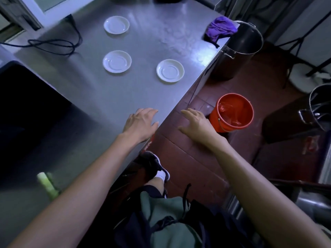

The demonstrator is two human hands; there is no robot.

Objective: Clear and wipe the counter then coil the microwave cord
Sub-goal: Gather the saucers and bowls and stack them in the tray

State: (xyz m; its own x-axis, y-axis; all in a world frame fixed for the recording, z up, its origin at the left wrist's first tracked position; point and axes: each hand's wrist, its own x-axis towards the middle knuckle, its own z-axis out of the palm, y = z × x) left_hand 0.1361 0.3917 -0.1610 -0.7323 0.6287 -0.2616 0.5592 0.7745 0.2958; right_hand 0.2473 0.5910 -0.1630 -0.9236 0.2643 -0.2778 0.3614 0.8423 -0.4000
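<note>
3 saucers point(117, 61) lie on the counter point(93, 97), 2 in a line toward the far end, 1 right of the nearer. A cloth point(219, 30) sits at the far right edge, a cord point(53, 45) at left. A bucket point(232, 113) stands on the floor, right of the counter.

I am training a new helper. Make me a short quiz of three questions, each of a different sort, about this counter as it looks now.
1. How many white saucers lie on the counter?
2. True or false: the purple cloth lies in the red bucket.
3. The left hand is: A) holding a saucer, B) open over the counter's near edge, C) holding the black cord.

Key: 1. Three. 2. False: it lies at the counter's far right edge; the bucket stands on the floor. 3. B; the right hand is open too, over the floor.
</note>
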